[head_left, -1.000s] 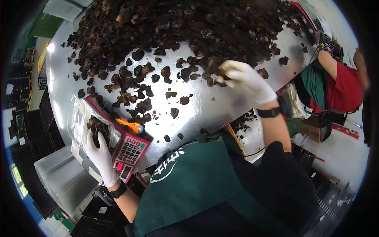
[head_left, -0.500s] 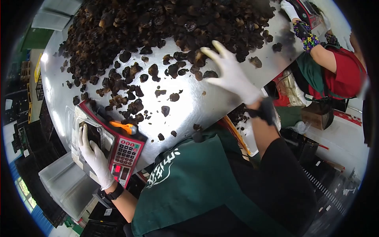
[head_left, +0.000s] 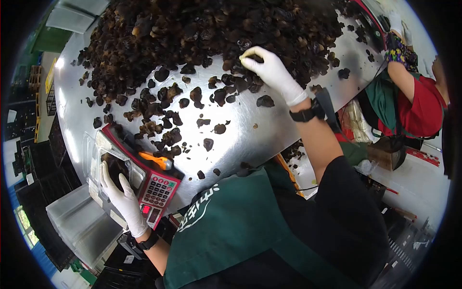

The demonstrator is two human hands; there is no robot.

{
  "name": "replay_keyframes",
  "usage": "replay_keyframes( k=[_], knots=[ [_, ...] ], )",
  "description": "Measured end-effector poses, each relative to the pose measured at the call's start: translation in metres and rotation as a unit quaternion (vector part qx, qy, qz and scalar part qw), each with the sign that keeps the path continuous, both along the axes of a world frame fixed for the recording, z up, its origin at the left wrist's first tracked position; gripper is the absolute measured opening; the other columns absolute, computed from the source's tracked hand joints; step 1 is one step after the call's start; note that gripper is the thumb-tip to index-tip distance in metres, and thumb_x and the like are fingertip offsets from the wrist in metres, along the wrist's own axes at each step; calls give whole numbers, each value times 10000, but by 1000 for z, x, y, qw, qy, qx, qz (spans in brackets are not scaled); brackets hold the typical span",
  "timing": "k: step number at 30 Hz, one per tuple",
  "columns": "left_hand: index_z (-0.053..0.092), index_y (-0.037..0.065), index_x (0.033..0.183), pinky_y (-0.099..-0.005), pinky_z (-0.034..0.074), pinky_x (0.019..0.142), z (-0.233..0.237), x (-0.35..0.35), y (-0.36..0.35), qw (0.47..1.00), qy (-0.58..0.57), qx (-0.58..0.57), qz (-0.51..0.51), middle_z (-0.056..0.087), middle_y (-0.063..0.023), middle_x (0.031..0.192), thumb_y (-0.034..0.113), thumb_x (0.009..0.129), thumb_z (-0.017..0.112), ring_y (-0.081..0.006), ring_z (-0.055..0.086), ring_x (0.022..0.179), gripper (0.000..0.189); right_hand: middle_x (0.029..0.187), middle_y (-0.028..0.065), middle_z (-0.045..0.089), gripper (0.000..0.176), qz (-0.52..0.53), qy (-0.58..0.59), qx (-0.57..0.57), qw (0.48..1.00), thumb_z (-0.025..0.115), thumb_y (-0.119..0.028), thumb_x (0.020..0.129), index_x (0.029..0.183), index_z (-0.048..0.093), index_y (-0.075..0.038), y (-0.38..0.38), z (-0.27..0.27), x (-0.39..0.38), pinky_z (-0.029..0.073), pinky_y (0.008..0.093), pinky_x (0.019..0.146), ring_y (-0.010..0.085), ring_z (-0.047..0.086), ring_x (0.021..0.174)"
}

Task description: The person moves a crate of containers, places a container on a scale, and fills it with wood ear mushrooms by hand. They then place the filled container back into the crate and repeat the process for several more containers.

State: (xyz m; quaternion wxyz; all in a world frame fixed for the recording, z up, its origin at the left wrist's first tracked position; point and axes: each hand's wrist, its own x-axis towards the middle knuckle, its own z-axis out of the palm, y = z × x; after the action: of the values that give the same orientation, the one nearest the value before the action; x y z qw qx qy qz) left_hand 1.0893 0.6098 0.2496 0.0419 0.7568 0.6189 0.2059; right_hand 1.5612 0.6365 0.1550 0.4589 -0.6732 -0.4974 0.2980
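Note:
My left hand point(head_left: 122, 200), in a white glove, rests with its fingers stretched over a clear plastic box point(head_left: 136, 176) that holds dark pieces. The box sits on a red weighing scale point(head_left: 160, 190). My white-gloved right hand point(head_left: 272, 72) is over the front edge of a large pile of dark wood ear mushrooms point(head_left: 202, 29). Its thumb and index finger meet in a pinch; what they hold, if anything, I cannot make out. Loose wood ear mushrooms point(head_left: 220, 128) lie scattered on the metal table point(head_left: 231, 154) between my hands.
An orange-handled tool point(head_left: 156, 160) lies beside the scale. Clear plastic containers point(head_left: 79, 224) are stacked at lower left. A white tray point(head_left: 304, 176) with dark bits stands below the table edge. Across the table, a co-worker in a red sleeve point(head_left: 423, 103) is near another red scale point(head_left: 373, 24).
My right hand has gone from spread fingers to a pinch and shifted slightly up and left. My left hand stays at the box. The co-worker's hands have moved right in view.

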Motion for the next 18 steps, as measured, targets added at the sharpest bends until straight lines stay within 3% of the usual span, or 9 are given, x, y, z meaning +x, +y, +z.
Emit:
replay_keyframes(
  k=[1, 3, 5, 7, 9, 13, 14, 15, 18],
  knots=[
    [432, 32, 1468, -436, 308, 1153, -1, 0, 1, 1000, -5, -6, 5, 462, -183, 1465, 70, 985, 526, -347, 425, 1371, 494, 1018, 102, 670, 213, 1, 35, -55, 998, 730, -222, 851, 984, 698, -59, 6, 6, 7, 492, 318, 893, 237, 643, 958],
    [430, 37, 1472, -435, 310, 1151, -1, 1, 1, 1000, -14, -17, 16, 464, -180, 1465, 56, 981, 524, -347, 429, 1366, 501, 1207, 116, 648, 234, 21, -151, 12, 988, 732, -198, 808, 1018, 713, -97, 12, 12, 16, 483, 359, 965, 271, 592, 1134],
    [425, 44, 1477, -430, 313, 1148, -2, 1, 0, 1000, -11, -15, 17, 467, -177, 1465, 52, 980, 523, -343, 435, 1361, 507, 1320, 121, 607, 293, 32, -345, 87, 934, 735, -191, 786, 1070, 715, -123, 17, 16, 13, 475, 390, 1008, 293, 539, 1238],
    [423, 45, 1479, -428, 314, 1148, -2, 0, 1, 1000, -8, -19, 20, 469, -175, 1465, 53, 980, 525, -340, 436, 1361, 510, 1469, 103, 480, 507, 70, -389, 53, 917, 772, -193, 743, 1238, 665, -210, 22, -1, 3, 486, 431, 1025, 327, 457, 1325],
    [420, 39, 1479, -429, 311, 1152, -2, 1, 3, 1000, -3, -15, 15, 466, -175, 1468, 49, 977, 528, -337, 430, 1369, 514, 1485, 102, 459, 450, 72, -409, 8, 909, 778, -193, 748, 1189, 692, -216, 26, -7, -9, 518, 419, 984, 329, 467, 1304],
    [409, 23, 1479, -434, 304, 1160, -1, 4, 2, 1000, 2, 9, 21, 454, -183, 1477, 34, 972, 532, -345, 417, 1382, 522, 1221, 30, 631, 226, 83, -351, 5, 933, 738, -141, 770, 993, 732, -175, 33, -23, -3, 547, 382, 895, 246, 585, 1117],
    [408, 19, 1479, -435, 303, 1162, 3, 4, -1, 999, 14, 23, 33, 454, -186, 1476, 29, 970, 535, -345, 416, 1384, 524, 1010, 19, 674, 182, 63, -327, 47, 942, 712, -95, 760, 933, 727, -151, 34, -22, -1, 550, 386, 843, 258, 641, 975],
    [406, 15, 1478, -435, 302, 1164, 9, 7, -4, 998, 26, 37, 46, 453, -189, 1475, 25, 968, 537, -346, 415, 1386, 526, 919, 45, 697, 196, 65, -247, 50, 966, 699, -76, 759, 943, 739, -130, 38, -20, 3, 550, 344, 799, 233, 675, 860],
    [407, 3, 1473, -432, 304, 1166, 14, -6, -9, 994, -16, 84, 66, 458, -193, 1467, 16, 965, 542, -341, 420, 1385, 526, 899, 41, 728, 191, 83, 118, -14, 989, 719, -101, 809, 983, 736, -24, 34, 11, 2, 523, 263, 775, 116, 658, 819]
  ],
)
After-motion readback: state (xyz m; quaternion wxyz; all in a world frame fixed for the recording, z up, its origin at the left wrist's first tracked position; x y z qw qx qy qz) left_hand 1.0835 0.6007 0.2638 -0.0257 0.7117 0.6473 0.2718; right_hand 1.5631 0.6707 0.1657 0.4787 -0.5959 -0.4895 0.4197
